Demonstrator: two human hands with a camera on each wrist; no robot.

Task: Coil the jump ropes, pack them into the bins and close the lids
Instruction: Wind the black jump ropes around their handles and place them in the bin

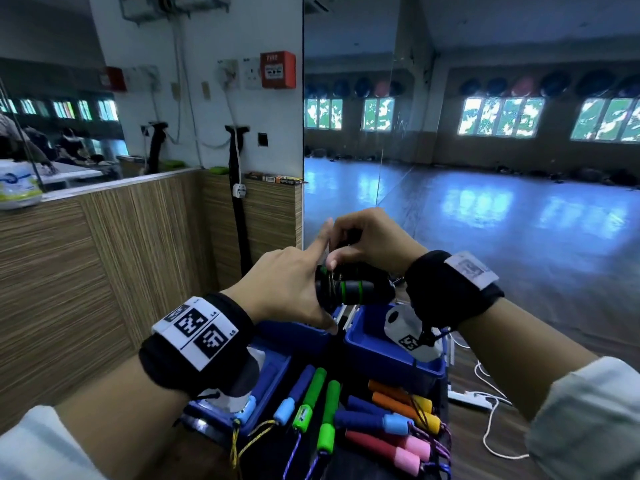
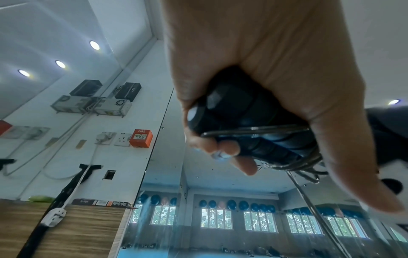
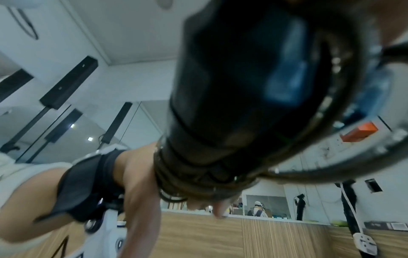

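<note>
My left hand [image 1: 291, 289] grips a pair of black jump rope handles with green rings [image 1: 356, 289], held level above the bins, with its index finger pointing up. The same handles [image 2: 243, 113] fill its palm in the left wrist view, where thin steel cable [image 2: 253, 130] is wound across them. Just above, my right hand [image 1: 367, 237] pinches the cable with curled fingers. The right wrist view shows the handles [image 3: 243, 87] close and blurred, with cable turns [image 3: 198, 183] around them. Two open blue bins [image 1: 381, 362] [image 1: 298, 332] stand below.
Several jump ropes with blue, green, orange and pink foam handles [image 1: 363, 417] lie in front of the bins. An open blue lid [image 1: 273, 379] lies at the left. A wood-panelled counter wall [image 1: 104, 271] runs along the left. A white power strip [image 1: 467, 398] and its cord lie on the floor at the right.
</note>
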